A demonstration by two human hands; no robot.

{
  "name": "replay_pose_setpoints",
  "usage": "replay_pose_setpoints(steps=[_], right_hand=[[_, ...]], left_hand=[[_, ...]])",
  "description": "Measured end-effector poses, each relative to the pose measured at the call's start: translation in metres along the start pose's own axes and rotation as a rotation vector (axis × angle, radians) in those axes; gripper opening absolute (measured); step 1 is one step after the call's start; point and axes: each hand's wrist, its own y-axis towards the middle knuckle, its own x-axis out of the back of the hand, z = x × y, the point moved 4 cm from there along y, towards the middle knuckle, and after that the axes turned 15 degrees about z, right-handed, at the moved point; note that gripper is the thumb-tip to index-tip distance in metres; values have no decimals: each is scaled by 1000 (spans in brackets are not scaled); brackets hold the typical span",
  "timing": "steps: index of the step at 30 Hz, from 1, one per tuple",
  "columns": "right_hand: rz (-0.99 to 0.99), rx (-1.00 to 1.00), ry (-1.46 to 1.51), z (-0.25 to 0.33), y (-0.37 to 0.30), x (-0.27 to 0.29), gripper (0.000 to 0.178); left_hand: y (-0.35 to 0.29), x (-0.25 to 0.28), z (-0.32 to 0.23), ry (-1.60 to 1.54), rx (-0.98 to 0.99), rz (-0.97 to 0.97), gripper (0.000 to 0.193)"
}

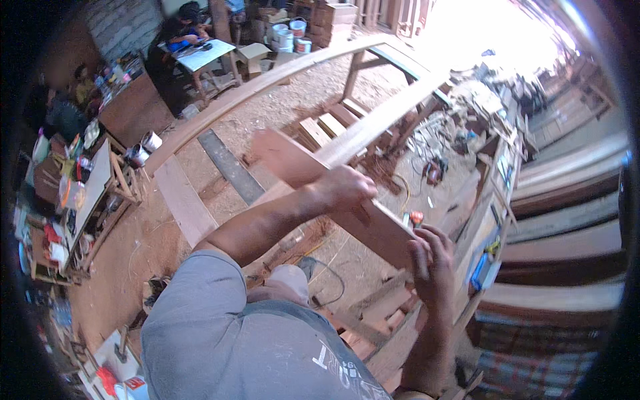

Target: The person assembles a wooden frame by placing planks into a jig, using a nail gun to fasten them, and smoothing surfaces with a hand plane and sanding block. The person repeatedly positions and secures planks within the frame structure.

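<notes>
A wooden plank point(380, 233) is clasped midway by the left hand point(348, 187) and (nearer end) by the right hand point(432, 259).

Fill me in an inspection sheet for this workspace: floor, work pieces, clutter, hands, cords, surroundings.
Surface: brown dirt floor, littered with pale scraps toward the upper right.
Work pieces: wooden board with a rounded far end, held slantwise; long wooden beam behind it, contact unclear.
Clutter: scrap pile at upper right; white buckets and an open cardboard box at the top.
Hands: left hand grips the board's middle; right hand touches its near end, full grip unclear.
Cords: dark cord looped on the floor; yellow cord beyond the board.
Surroundings: person at a white table, upper left; planks along the right.
</notes>
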Motion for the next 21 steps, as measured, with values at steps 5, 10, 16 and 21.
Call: replay_pose_setpoints(steps=[5,10,16,21], right_hand=[[554,-101,104,-51,120,20,41],[1013,-276,345,-140,190,-67,60],[820,-364,811,-123,287,-111,51],[696,-213,537,-225,395,-127,47]], left_hand=[[5,31,19,249,-468,-161,16],[9,45,44,273,-622,-355,19],[28,16,96,527,-546,-545,17],[89,-36,160,508,-161,-407,45]])
